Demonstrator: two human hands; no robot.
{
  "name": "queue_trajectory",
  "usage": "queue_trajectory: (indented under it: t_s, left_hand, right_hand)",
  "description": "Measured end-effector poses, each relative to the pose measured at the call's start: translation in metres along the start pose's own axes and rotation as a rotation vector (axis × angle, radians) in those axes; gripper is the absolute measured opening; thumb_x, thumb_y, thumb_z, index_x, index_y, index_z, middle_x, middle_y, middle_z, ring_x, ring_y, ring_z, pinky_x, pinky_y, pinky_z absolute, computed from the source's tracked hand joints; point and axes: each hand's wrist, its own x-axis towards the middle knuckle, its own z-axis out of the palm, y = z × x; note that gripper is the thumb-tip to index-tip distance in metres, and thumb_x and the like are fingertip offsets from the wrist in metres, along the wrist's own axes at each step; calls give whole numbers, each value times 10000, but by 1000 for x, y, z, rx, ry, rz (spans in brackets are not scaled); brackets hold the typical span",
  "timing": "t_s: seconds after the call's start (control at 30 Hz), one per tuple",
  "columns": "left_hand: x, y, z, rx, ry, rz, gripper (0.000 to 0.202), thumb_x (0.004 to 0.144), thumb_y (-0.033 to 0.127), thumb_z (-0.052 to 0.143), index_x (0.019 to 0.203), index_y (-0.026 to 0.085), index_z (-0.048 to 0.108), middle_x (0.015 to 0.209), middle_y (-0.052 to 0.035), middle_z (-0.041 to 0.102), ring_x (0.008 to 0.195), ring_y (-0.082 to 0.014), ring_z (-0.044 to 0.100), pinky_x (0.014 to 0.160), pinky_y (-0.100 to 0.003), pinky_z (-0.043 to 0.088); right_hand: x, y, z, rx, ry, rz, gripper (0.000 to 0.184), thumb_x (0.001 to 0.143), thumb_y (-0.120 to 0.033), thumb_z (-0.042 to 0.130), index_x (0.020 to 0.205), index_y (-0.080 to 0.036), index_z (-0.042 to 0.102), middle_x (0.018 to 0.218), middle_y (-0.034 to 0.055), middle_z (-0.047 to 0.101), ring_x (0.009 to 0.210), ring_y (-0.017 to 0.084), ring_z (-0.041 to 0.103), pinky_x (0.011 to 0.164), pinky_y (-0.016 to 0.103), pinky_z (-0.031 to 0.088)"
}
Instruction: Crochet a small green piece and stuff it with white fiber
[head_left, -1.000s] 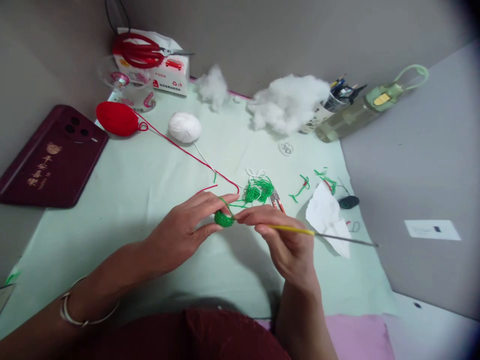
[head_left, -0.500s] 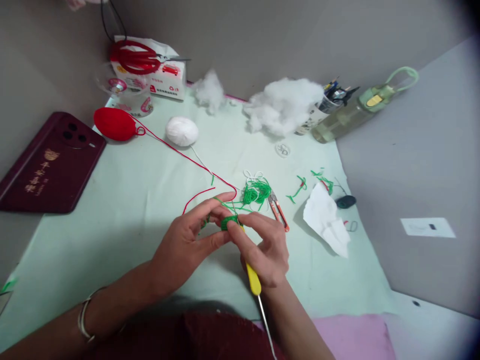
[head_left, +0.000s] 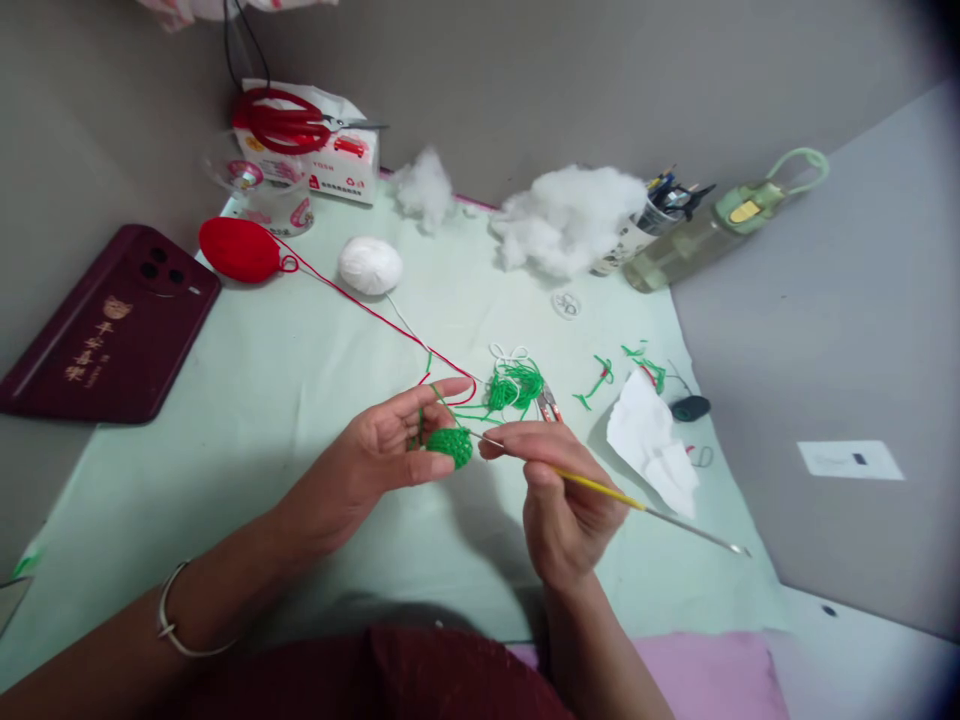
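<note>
Between thumb and fingers, my left hand (head_left: 382,445) pinches a small rounded green crochet piece (head_left: 450,447). Green yarn runs from the piece up over my raised left index finger. My right hand (head_left: 566,490) is closed round the yellow grip of a crochet hook (head_left: 600,487). The hook's thin metal tip reaches the right upper edge of the piece, and its other metal end points out to the right. Just beyond my hands lies a tangle of green yarn (head_left: 514,385), with orange-handled thread snips (head_left: 550,402) beside it, partly hidden by my right hand.
At the back left are a red yarn ball (head_left: 240,250), a white yarn ball (head_left: 370,266) and red scissors (head_left: 289,120) on a tissue box (head_left: 341,170). White stuffing (head_left: 570,215), a water bottle (head_left: 694,235) and crumpled paper (head_left: 651,440) lie to the right. A maroon phone (head_left: 112,320) sits left.
My right hand has moved right and turned, so the hook swings from pointing down toward me to pointing right. More of the green piece now shows in my left hand.
</note>
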Motion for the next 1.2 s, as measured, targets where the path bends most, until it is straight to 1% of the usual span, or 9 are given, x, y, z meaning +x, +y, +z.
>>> queue_trajectory:
  t_s: [0.23, 0.37, 0.53, 0.63, 0.73, 0.83, 0.97, 1.1, 1.2]
  left_hand:
    - [3, 5, -7, 36, -127, -49, 477, 796, 229, 796, 1261, 332, 781, 924, 2, 578, 837, -145, 514, 822, -296, 440]
    - [5, 4, -6, -50, -175, -95, 434, 796, 260, 754, 1227, 286, 801, 932, -22, 627, 827, -164, 529, 807, -314, 446]
    - [6, 1, -5, -191, -228, -143, 378, 849, 344, 676, 1175, 214, 818, 792, -32, 618, 689, -153, 483, 678, -300, 433]
    - [7, 0, -5, -240, -205, -163, 350, 845, 333, 665, 1125, 211, 836, 783, -35, 620, 684, -151, 481, 662, -301, 426]
    - [7, 0, -5, -245, -162, -169, 343, 840, 324, 679, 1123, 220, 842, 807, -44, 643, 715, -156, 501, 684, -310, 431]
    - [7, -1, -6, -172, -144, -137, 359, 855, 316, 702, 1184, 235, 822, 873, -45, 661, 757, -157, 515, 723, -318, 436]
    - [1, -3, -6, 71, -129, -16, 429, 907, 312, 739, 1336, 312, 733, 1005, -18, 664, 903, -169, 569, 839, -314, 449]
    - [-5, -5, -2, 306, -123, 102, 577, 918, 320, 754, 1477, 324, 606, 1116, -33, 681, 1101, -226, 607, 1040, -381, 421]
    - [-6, -5, 0, 463, -72, 152, 551, 908, 292, 756, 1443, 314, 627, 1121, -31, 676, 1180, -242, 601, 1106, -395, 395]
  right_hand:
    - [6, 0, -1, 317, 45, 255, 174, 999, -295, 648, 958, -251, 811, 861, 28, 789, 675, 153, 732, 616, 309, 621]
    - [11, 0, -1, 391, 67, 338, 170, 961, -355, 706, 880, -234, 795, 781, 23, 779, 609, 146, 709, 552, 280, 604]
    - [10, 3, -1, 383, 32, 310, 158, 961, -359, 706, 901, -246, 799, 818, 23, 787, 619, 145, 710, 570, 291, 610]
    - [9, 5, -2, 395, 10, 287, 157, 977, -338, 685, 930, -256, 811, 843, 21, 787, 648, 139, 713, 592, 285, 608]
    - [9, 7, -4, 447, 18, 328, 154, 975, -316, 689, 920, -242, 812, 838, 19, 784, 641, 126, 702, 600, 269, 598]
    - [9, 7, -3, 500, 36, 417, 165, 970, -330, 696, 892, -232, 803, 782, 14, 772, 595, 117, 671, 553, 245, 565]
    - [6, 7, 5, 544, 31, 461, 175, 971, -362, 694, 889, -246, 797, 748, 3, 756, 564, 114, 635, 513, 236, 527]
    - [1, 7, 12, 380, 16, 317, 137, 981, -316, 687, 955, -268, 813, 865, 18, 781, 711, 140, 672, 646, 282, 567]
    - [-1, 8, 13, 224, 13, 215, 137, 983, -284, 682, 977, -278, 818, 934, 39, 806, 851, 182, 703, 723, 323, 579]
